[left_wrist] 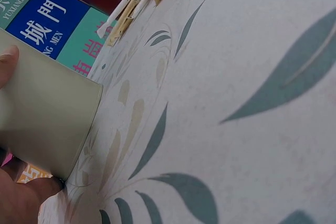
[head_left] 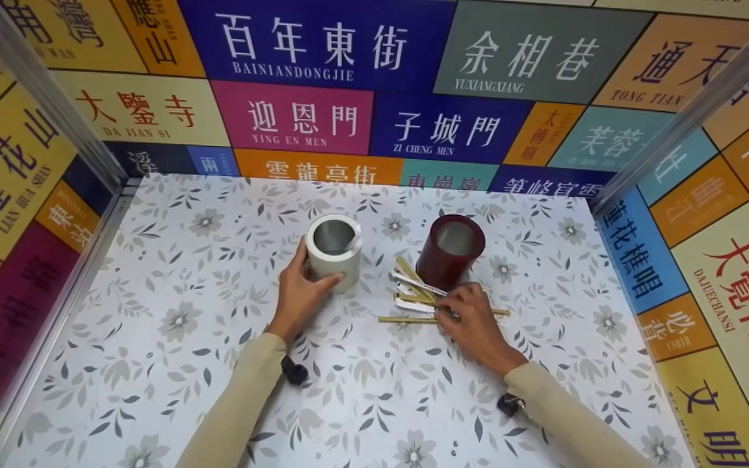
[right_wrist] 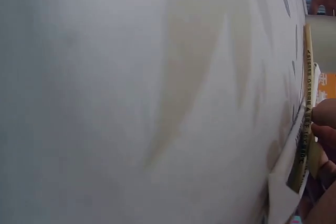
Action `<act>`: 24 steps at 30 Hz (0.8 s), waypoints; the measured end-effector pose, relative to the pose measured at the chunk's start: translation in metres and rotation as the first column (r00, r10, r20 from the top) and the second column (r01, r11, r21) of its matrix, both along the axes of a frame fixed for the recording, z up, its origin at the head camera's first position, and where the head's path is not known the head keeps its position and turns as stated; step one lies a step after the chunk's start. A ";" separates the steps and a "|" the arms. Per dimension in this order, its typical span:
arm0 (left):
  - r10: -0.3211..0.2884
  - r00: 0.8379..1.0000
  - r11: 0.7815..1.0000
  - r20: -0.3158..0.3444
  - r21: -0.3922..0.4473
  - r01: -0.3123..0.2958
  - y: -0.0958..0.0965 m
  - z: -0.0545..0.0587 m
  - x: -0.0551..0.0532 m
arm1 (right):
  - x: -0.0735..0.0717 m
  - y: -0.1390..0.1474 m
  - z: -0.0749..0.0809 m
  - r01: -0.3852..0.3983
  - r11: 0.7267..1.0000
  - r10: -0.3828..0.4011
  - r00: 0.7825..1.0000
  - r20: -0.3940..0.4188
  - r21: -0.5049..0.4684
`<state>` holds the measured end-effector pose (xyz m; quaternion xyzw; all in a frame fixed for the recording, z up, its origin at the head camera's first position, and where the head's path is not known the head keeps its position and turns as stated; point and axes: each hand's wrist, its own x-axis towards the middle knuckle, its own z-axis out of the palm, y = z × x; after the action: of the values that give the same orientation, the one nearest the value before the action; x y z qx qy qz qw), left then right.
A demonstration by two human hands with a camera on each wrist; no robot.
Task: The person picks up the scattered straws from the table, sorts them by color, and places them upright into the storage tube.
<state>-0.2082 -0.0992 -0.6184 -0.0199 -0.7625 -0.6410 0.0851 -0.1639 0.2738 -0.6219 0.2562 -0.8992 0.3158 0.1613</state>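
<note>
My left hand holds a cream cylindrical cup upright on the table, thumb in front and fingers around its left side. The same cup fills the left edge of the left wrist view. Inside it, a thin white strip leans at the right rim. My right hand pinches a wrapped straw at the near side of a loose pile of gold and white wrapped straws. Print shows along the straw in the right wrist view, with fingertips against it.
Just behind the straws stands a dark red cylindrical cup, upright and open at the top. The table has a white floral cover. Colourful sign panels wall it in at the back and both sides.
</note>
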 end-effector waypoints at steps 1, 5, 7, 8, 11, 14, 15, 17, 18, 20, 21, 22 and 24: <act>0.000 1.000 1.000 0.000 0.004 0.000 0.000 0.000 0.000 | -0.001 0.000 0.002 -0.002 1.000 0.002 1.000 0.010 0.011; 0.006 1.000 1.000 0.002 0.016 -0.006 0.001 0.000 0.000 | -0.003 -0.001 0.007 -0.016 0.997 0.012 0.998 0.055 0.074; 0.010 1.000 1.000 0.009 0.024 -0.010 0.002 0.000 0.000 | -0.003 -0.001 0.010 -0.029 0.994 0.021 0.997 0.075 0.109; 0.011 1.000 1.000 0.012 0.022 -0.012 0.002 0.000 -0.001 | -0.003 -0.001 0.011 -0.038 0.992 0.028 0.996 0.083 0.124; 0.019 1.000 1.000 0.015 0.013 -0.019 0.002 0.000 -0.001 | -0.003 -0.001 0.014 -0.060 0.985 0.045 0.994 0.100 0.160; 0.013 1.000 1.000 0.009 0.009 -0.013 0.002 0.000 -0.001 | -0.003 -0.002 0.016 -0.075 0.980 0.054 0.992 0.116 0.185; 0.012 1.000 1.000 0.006 0.009 -0.012 0.001 0.000 -0.001 | -0.003 -0.002 0.017 -0.079 0.978 0.056 0.991 0.123 0.192; 0.011 1.000 1.000 0.007 0.010 -0.011 0.001 0.000 0.000 | -0.004 -0.003 0.020 -0.084 0.977 0.057 0.988 0.142 0.196; 0.012 1.000 1.000 0.008 0.008 -0.012 0.001 0.001 0.000 | -0.004 -0.003 0.021 -0.084 0.977 0.053 0.986 0.155 0.197; 0.013 1.000 1.000 0.006 0.002 -0.013 0.000 0.001 0.000 | -0.005 -0.004 0.022 -0.078 0.977 0.042 0.983 0.178 0.200; 0.011 1.000 1.000 0.007 0.002 -0.011 0.000 0.001 0.000 | -0.006 -0.004 0.023 -0.074 0.978 0.036 0.980 0.193 0.194; 0.010 1.000 1.000 0.006 0.001 -0.010 0.001 0.001 0.000 | -0.006 -0.004 0.023 -0.067 0.980 0.028 0.978 0.206 0.189; 0.005 1.000 1.000 0.005 0.002 -0.005 0.001 0.001 0.001 | -0.006 -0.004 0.023 -0.055 0.982 0.015 0.976 0.217 0.179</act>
<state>-0.2075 -0.0986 -0.6178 -0.0163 -0.7621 -0.6417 0.0849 -0.1699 0.2702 -0.5992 0.2504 -0.9320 0.2600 0.0336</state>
